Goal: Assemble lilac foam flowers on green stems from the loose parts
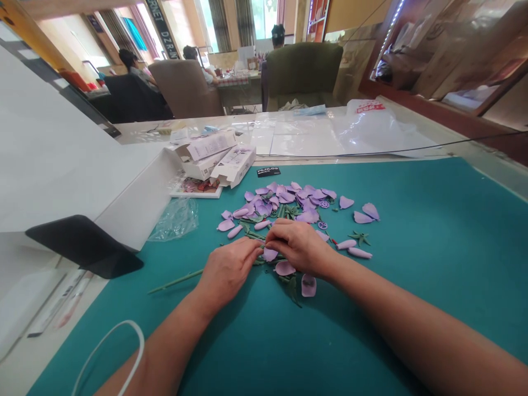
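Over a teal cutting mat [396,286], my left hand [229,272] and my right hand [299,247] meet, fingertips close together. A long green plastic stem [175,281] runs from the lower left under my left hand, and its far end is hidden by my fingers. Both hands appear closed on it. Around them lies a loose spread of lilac plastic petals [284,268] and green leaf pieces [291,286]. A small green leaf sprig [360,237] and several more petals lie to the right of my right hand.
Opened white product boxes [210,159] and a clear plastic bag [175,220] lie beyond the mat at left, with a black card [268,171] at its far edge. A black stand [82,247] sits at left. Seated people and chairs are in the background.
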Demonstrator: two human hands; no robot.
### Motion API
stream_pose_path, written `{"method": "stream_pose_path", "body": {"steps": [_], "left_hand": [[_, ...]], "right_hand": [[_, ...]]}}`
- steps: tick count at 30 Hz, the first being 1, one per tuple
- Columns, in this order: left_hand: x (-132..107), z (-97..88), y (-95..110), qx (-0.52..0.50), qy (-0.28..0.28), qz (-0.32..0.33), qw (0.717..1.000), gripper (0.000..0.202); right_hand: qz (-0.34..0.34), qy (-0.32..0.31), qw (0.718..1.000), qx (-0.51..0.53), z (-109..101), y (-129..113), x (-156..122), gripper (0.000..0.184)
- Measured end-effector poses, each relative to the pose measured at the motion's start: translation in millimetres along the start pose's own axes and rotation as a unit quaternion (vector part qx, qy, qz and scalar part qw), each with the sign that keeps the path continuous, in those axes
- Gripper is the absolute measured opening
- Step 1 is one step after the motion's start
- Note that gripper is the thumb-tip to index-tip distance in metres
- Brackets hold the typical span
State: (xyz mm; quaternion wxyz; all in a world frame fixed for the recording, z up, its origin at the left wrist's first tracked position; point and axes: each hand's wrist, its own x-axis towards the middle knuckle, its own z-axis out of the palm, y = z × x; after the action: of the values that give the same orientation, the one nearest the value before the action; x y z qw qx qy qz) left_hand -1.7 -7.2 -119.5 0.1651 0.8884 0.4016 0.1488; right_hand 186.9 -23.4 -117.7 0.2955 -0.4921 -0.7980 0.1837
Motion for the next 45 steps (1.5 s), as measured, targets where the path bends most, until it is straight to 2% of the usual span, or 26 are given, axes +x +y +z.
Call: {"method": "stream_pose_path", "body": {"steps": [9, 22, 25, 30, 33, 37, 42, 45], "left_hand": [[0, 0.3, 1, -0.001, 0.010, 0.006, 1.000, 0.029], [0, -1.6, 1, 0.002, -0.020, -0.023, 1.000, 0.030], [2, -2.2, -1, -0.008, -0.020, -0.025, 0.999, 0.033], [5, -3.9, -7, -0.011, -0.018, -0.045, 0.999, 0.037], [5, -5.6, -8, -0.011, -0.019, -0.056, 0.998, 0.041], [5, -8.3, -7, -0.007, -0.035, -0.071, 0.997, 0.044], [5, -7.8, -10, -0.004, -0.021, -0.060, 0.998, 0.048], [5, -4.4, -14, -0.007, -0.016, -0.055, 0.998, 0.050]], "right_hand": [[-0.018, 0.014, 1.000, -0.004, 5, 0, 0, 0.013], [-0.005, -0.003, 1.000, 0.027, 6, 0, 1, 0.012], [0.011, 0.012, 0.999, 0.044, -13, 6, 3, 0.013], [0.123, 0.125, 0.984, 0.007, -67, 26, -2, 0.016], [0.179, 0.116, 0.976, -0.041, -91, 34, -9, 0.017], [0.209, 0.081, 0.965, -0.138, -106, 44, -17, 0.016], [0.304, 0.129, 0.911, -0.247, -123, 75, -27, 0.020], [0.356, 0.096, 0.888, -0.274, -132, 96, -33, 0.022]]}}
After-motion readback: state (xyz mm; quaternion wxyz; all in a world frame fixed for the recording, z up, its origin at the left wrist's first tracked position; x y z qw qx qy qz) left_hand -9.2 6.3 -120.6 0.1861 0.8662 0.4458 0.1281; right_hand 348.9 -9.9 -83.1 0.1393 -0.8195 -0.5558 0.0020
